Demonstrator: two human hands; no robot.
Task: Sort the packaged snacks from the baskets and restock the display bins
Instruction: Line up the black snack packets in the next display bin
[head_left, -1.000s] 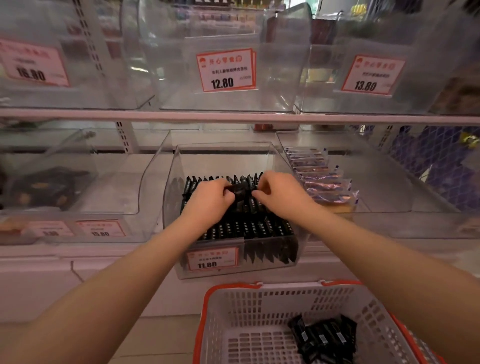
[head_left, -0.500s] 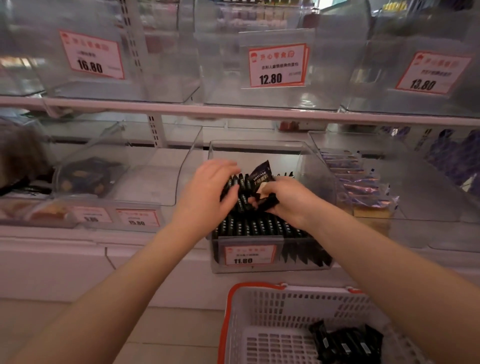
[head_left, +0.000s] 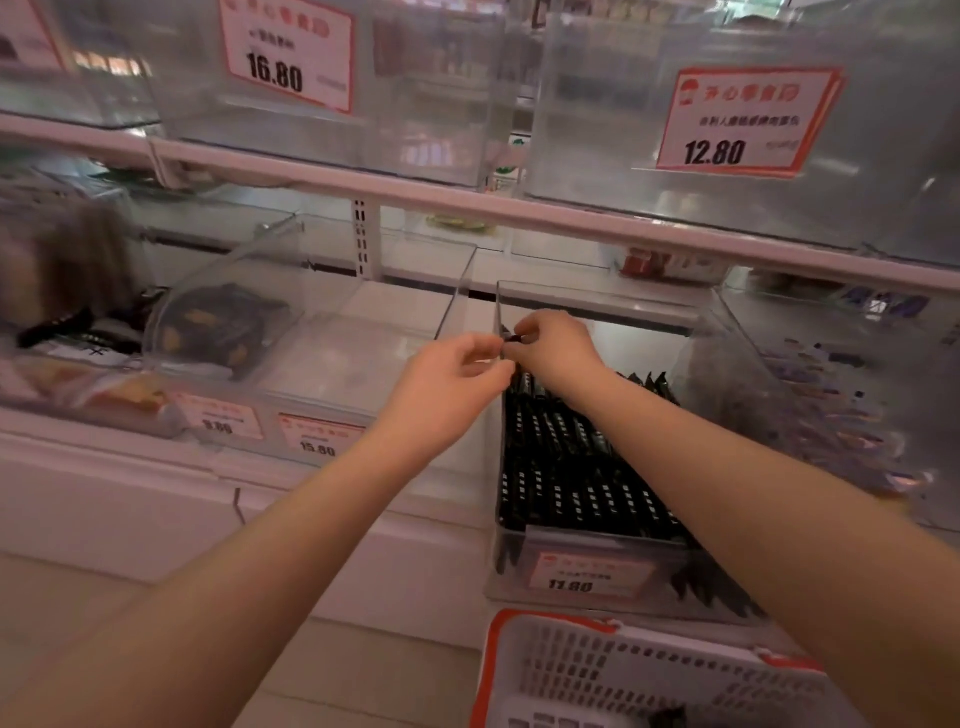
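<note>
Standing in tiers, clear display bins (head_left: 597, 301) with red price tags (head_left: 748, 119) on white shop shelving; white basket (head_left: 649, 670) below. Right hand (head_left: 558, 351) pinching a dark snack packet (head_left: 514, 339) at the bin's back left corner, above rows of black packets (head_left: 576, 467). Left hand (head_left: 449, 387) alongside, fingers loosely curled, holding nothing. Since half a second ago: raised packet lowered rearward, view swung left.

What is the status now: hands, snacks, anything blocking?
Right hand pinches a black snack packet at the back-left corner of the 11.80 bin. Left hand just outside the bin wall, holding nothing visible. Nothing blocking.
</note>
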